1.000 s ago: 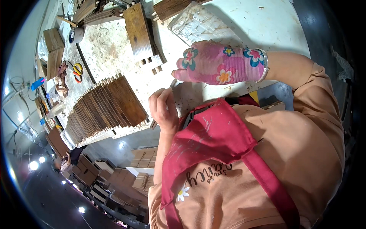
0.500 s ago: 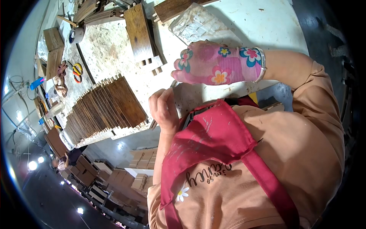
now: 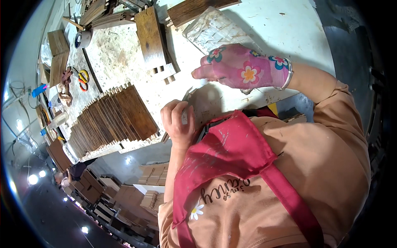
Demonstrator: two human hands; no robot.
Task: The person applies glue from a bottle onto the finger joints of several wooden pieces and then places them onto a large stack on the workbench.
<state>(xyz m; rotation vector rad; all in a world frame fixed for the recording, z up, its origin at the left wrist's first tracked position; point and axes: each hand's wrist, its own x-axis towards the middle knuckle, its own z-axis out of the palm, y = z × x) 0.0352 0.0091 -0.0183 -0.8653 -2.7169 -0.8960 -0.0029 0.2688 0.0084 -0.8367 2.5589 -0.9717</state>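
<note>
My bare left hand [image 3: 178, 124] is at the near edge of the white worktable [image 3: 111, 49], its fingers curled around a small white slip [image 3: 185, 117]. Up and to the right, my right hand [image 3: 244, 68], in a pink flowered glove, hovers over the table with its fingers stretched to the left and nothing visible in them. Beyond the fingertips lies a dark brown wooden board [image 3: 149, 35] with pale dowels at its near end. A white piece [image 3: 167, 71] sits by those dowels. Behind the right hand is a clear plastic-wrapped packet [image 3: 215, 31].
A long row of upright brown boards with dowels [image 3: 113, 118] stands to the left. Further off are yellow-and-red handled scissors [image 3: 83, 79], a tape roll [image 3: 83, 39] and more boards [image 3: 202, 10]. Cardboard boxes [image 3: 155, 173] and another person [image 3: 68, 177] are beyond the table.
My right hand has shifted slightly right, and its fingers have straightened from a closed shape. My left hand has turned a little, so the white slip in it now shows.
</note>
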